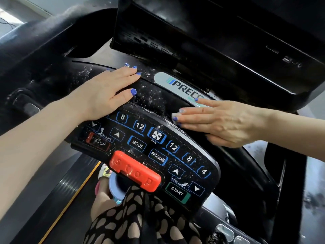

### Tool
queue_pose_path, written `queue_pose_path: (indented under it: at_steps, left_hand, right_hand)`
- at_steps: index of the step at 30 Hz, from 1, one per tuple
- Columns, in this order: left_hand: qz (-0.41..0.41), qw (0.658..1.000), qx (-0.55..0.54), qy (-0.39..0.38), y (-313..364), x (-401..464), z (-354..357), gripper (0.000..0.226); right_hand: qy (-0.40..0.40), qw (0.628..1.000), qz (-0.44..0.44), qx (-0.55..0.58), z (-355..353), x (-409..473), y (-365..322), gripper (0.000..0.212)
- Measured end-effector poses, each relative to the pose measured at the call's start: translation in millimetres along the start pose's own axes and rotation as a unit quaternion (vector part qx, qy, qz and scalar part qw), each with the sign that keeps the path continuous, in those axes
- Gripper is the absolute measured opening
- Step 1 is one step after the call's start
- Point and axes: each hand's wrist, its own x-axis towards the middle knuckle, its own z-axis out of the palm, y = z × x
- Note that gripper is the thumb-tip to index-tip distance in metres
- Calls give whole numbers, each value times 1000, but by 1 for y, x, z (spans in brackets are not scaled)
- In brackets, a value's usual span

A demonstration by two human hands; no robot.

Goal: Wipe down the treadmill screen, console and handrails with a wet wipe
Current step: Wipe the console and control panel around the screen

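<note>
My left hand (107,92) lies flat, fingers straight, on the black console shelf (154,95) above the button panel. My right hand (223,120) presses a white wet wipe (175,118) flat against the shelf just right of centre; only the wipe's edge shows under the fingertips. White specks and droplets cover the shelf between my hands. The button panel (146,143) with a red stop key (135,171) sits below. The dark screen (219,32) tilts above. The left handrail (40,41) curves at the upper left.
A silver logo plate (177,83) sits on the shelf under the screen. The treadmill belt (58,196) with a yellow stripe runs at the lower left. A patterned garment and my legs (139,217) are below the panel. A cup-holder recess (281,173) is at the right.
</note>
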Motion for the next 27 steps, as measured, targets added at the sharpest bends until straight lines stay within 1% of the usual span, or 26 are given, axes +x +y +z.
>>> queue_pose_path:
  at_steps: [2,3,8,10,11,12,13,15,16,18,20,22,24,26,27]
  left_hand:
    - [2,1000,3,-1,0,0,0,72]
    - [3,1000,5,-3,1,0,1,72]
    - [1,1000,0,-1,3,0,0,73]
    - [1,1000,-4,-2,2,0,0,74]
    - [0,1000,-5,-4,2,0,0,74]
    - [1,1000,-4,-6,2,0,0,75]
    - [2,1000,-2,-8,1,0,1,75]
    - [4,1000,-2,-13,0,1,0,82]
    - [6,1000,-3,-15,0,1,-1,88]
    - [11,1000,-3,-19,1,0,-3,95]
    - [15,1000,-1,-18,2,0,-3,94]
    - [16,1000,1,-19,2,1,-3,85]
    - [18,1000,3,-24,1,1,-3,78]
    - [23,999,7,-29,0,0,-3,77]
    - [28,999,10,-32,0,0,-3,77]
  right_hand:
    - [29,1000,1,2,5,18,-2,48]
    - [25,1000,2,7,7,20,-2,49]
    - [-30,999,14,-34,4,-13,16,65]
    - [-45,998,37,-19,7,-23,24,69]
    - [-52,998,47,-9,8,-23,25,67]
    - [-47,997,54,1,8,-21,24,62]
    - [-23,998,58,8,7,-19,21,55]
    - [70,996,59,14,7,-14,11,39]
    - [124,989,71,20,7,-12,2,37]
    - [206,966,141,65,6,-10,-22,42]
    - [249,936,210,136,6,-5,-50,48]
    - [247,917,248,192,6,3,-76,45]
    - [205,898,294,255,3,8,-96,40]
    - [153,872,348,310,-3,8,-110,42]
    - [143,860,369,323,-6,8,-116,45]
